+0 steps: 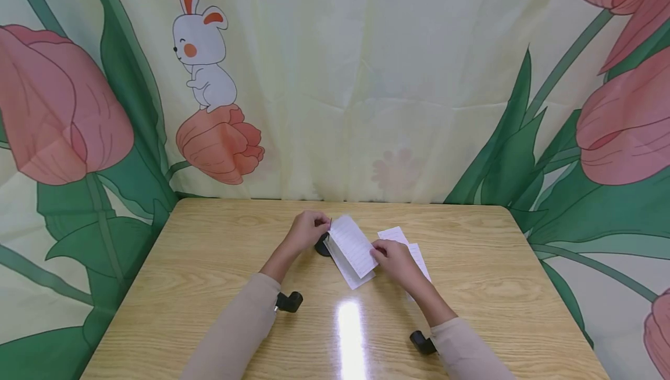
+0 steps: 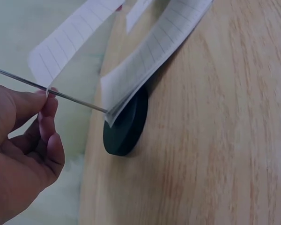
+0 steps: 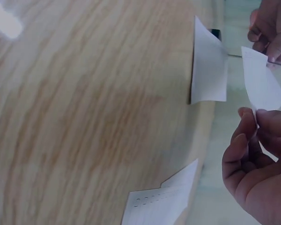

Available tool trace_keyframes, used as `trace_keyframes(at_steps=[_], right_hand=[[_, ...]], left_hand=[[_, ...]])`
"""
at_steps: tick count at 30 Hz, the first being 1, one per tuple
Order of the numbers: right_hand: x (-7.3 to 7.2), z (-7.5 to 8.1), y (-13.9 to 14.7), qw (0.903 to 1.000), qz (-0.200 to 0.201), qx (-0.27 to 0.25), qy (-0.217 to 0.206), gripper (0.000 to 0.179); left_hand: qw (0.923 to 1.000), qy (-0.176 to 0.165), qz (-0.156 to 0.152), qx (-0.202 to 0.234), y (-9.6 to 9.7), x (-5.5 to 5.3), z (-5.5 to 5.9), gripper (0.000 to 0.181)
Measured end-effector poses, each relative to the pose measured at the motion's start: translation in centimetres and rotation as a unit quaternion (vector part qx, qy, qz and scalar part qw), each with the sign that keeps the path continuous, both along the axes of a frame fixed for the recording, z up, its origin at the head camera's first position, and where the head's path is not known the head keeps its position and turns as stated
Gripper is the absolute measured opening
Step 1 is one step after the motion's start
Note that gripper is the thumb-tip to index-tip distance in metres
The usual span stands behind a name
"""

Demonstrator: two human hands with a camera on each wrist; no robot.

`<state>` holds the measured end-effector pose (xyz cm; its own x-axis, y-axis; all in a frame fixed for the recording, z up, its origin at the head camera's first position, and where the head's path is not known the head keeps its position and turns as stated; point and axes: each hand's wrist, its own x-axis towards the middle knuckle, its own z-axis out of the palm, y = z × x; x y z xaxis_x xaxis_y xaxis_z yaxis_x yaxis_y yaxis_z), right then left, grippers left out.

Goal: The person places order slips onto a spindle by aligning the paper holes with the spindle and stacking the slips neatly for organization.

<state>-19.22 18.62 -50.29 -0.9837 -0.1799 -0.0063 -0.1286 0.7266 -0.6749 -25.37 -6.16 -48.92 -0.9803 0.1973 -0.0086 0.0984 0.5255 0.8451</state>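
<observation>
A spike paper holder with a round black base (image 2: 126, 133) and a thin metal spike (image 2: 79, 101) stands on the table. Ruled paper slips (image 2: 152, 49) lie pierced on it, low against the base. Higher up the spike is another ruled slip (image 1: 356, 246), its corner at the metal shaft. My left hand (image 1: 307, 230) pinches that corner between thumb and fingertips, right beside the spike. At the slip's opposite end, my right hand (image 1: 392, 258) pinches its edge, so the slip slants above the lower ones.
Loose printed slips (image 3: 157, 204) lie overlapping on the wooden table (image 1: 209, 287), partly under my right hand in the head view. A curtain (image 1: 335, 89) with tulips and a rabbit hangs behind the far edge. Black camera mounts (image 1: 289, 302) stick out from both wrists.
</observation>
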Motion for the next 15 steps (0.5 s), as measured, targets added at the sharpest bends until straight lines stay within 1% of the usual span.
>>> trace_keyframes(at_steps=[3,5,8,10,15], right_hand=[[0.0,-0.5,-0.2,0.9999,-0.002,0.001,-0.013,0.015],[0.1,-0.7,-0.3,0.9998,-0.004,-0.004,-0.021,0.019],[0.1,-1.1,-0.4,0.9994,-0.004,-0.014,-0.033,0.024],[0.2,-1.3,-0.5,0.9992,-0.001,-0.014,-0.037,0.026],[0.1,-1.7,-0.8,0.9992,0.011,-0.002,-0.038,0.027]], left_hand=[[0.9999,-0.015,0.001,-0.003,0.0,-0.1,-0.5,0.009],[0.9999,-0.017,0.0,-0.003,0.0,-0.2,-0.7,0.008],[0.9998,-0.015,-0.004,-0.008,0.0,-0.2,-1.2,0.008],[0.9998,-0.008,-0.006,-0.015,0.0,-0.3,-1.5,0.008],[0.9997,-0.003,-0.005,-0.025,0.0,-0.3,-2.1,0.008]])
